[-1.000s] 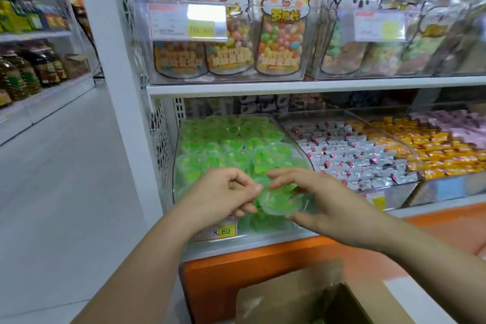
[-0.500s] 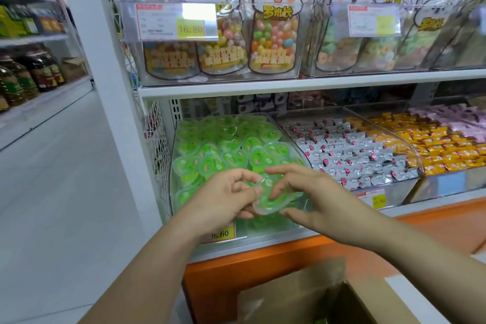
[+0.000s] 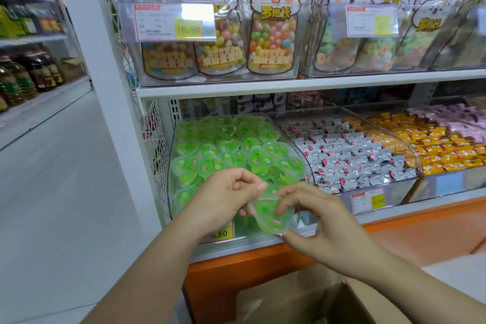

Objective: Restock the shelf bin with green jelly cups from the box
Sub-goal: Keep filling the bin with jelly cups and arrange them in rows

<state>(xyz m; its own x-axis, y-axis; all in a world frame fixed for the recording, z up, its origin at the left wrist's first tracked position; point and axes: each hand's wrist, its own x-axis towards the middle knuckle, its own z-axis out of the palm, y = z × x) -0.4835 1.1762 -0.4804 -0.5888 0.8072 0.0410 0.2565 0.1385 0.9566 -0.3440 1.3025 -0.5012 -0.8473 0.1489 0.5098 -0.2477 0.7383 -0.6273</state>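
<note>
Left hand (image 3: 223, 200) and right hand (image 3: 323, 221) together pinch one green jelly cup (image 3: 271, 216), just outside the shelf bin (image 3: 306, 166) front, above one box (image 3: 289, 302).

A shop: tiered shelves (image 3: 310, 85) carry candy bags (image 3: 273, 26), bins of wrapped sweets (image 3: 349, 155) and yellow price tags (image 3: 188, 29).

Jelly cups (image 3: 231, 155) in the clear shelf bin (image 3: 171, 187) are bright green; right of the bin, silver-grey sweets (image 3: 349, 155) marked red, then yellow-orange sweets (image 3: 434, 144); below it, orange ledge (image 3: 236, 279), brown box (image 3: 289, 302)
</note>
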